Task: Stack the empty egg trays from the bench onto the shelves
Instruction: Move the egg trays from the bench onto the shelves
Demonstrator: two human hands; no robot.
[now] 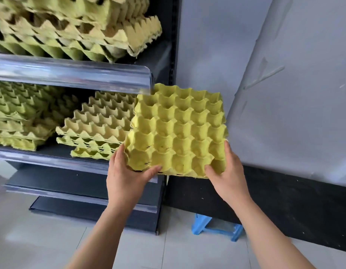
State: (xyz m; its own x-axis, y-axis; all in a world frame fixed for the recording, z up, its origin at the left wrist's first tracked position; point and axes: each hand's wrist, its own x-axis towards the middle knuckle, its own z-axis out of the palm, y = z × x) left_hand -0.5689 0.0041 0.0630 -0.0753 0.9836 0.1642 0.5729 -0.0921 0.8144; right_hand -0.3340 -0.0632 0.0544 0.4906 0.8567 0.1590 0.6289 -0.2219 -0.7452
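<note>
Egg tray point(178, 131), where?
Gripped at its near corners by left hand point(127, 175) and right hand point(228, 171), thumbs over the rim, held tilted beside the shelf point(51, 159).
Further back?
Stacked trays point(94, 121) there, more stacks point(71, 26) above.

The top stack point(71, 26) is blurred and cut by the upper edge. The shelf lip point(71, 74) covers the tray's point(178, 129) far corner. The tray hides most fingers point(229, 150) of the left hand point(125, 177) and right hand point(229, 175).

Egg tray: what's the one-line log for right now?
left hand: holds egg tray | right hand: holds egg tray | tray: tilted, at shelf right end | placed: no
</note>
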